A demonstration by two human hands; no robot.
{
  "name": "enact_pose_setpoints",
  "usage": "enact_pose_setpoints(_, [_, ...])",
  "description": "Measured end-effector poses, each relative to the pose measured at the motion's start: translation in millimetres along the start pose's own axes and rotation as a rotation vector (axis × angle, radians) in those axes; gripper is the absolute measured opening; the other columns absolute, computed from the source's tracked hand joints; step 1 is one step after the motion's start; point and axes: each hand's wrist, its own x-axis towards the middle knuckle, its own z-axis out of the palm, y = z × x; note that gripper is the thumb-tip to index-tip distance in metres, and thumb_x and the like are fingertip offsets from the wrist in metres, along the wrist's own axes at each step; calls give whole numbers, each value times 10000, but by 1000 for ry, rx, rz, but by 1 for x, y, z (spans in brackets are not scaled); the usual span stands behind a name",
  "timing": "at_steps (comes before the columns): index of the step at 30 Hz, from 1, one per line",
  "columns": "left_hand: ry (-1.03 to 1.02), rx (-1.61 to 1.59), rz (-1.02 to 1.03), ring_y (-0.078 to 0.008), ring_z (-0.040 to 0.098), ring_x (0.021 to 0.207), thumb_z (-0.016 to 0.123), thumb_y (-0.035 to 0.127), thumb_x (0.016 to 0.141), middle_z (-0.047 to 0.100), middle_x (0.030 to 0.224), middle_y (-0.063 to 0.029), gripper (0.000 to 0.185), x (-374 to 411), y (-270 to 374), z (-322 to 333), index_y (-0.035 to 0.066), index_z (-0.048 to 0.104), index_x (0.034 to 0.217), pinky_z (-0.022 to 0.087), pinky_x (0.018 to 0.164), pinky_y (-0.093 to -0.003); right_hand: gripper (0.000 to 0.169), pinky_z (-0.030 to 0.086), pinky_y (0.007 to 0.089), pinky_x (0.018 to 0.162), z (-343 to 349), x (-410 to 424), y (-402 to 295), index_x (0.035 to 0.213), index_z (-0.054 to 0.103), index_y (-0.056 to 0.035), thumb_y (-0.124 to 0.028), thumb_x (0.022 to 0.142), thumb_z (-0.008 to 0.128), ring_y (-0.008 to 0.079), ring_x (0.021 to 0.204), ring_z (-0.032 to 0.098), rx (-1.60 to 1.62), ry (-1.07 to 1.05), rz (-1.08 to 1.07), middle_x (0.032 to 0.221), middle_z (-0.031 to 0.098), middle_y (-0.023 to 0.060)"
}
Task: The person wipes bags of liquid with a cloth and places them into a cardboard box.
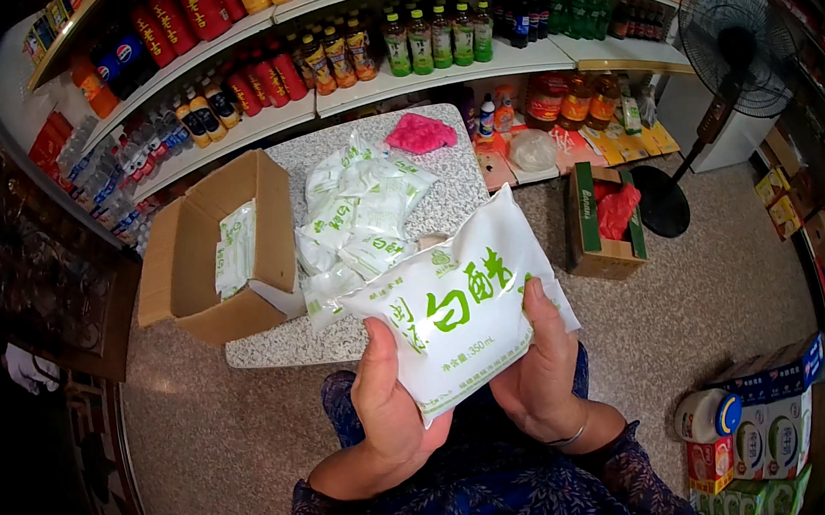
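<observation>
Between my two hands is a filled white plastic pouch of white vinegar (463, 312) with green print, its front facing up at me. My left hand (395, 410) grips its left side, thumb on top. The right side is in my right hand (545, 372), thumb also on the front; the fingers of both hands are mostly hidden beneath. Beyond it, a loose pile of similar pouches (362, 210) lies on a speckled table (286, 350). An open cardboard box (206, 264) to the left holds more of these pouches, standing against its inner side.
A bright pink cloth (420, 133) lies on the table's far end. Shelves (439, 77) of bottled drinks run behind it. On the floor to the right are a box with a red plastic bag (617, 212), a standing fan (733, 46) and stacked cartons (770, 431) with a jar (704, 415).
</observation>
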Motion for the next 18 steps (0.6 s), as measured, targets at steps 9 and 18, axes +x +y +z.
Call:
enact_pose_setpoints(9, [-8,-16,-10,-268,415,1181,297,421,929,405,1297,-128,546,0,-1,-4,44,282,1323,331,986,-424,407,384,346,927,-5,0,4,1262,343,-26,-196,904,437,198,1068,487,-1,18,-2,1162,487,107])
enact_pose_setpoints(18, [-33,72,-3,-269,429,1165,328,372,934,422,1281,-132,512,3,9,-17,20,306,1306,342,975,-411,590,327,377,993,-37,5,6,1289,327,3,-445,906,350,237,1169,429,-151,-102,-90,1275,428,126])
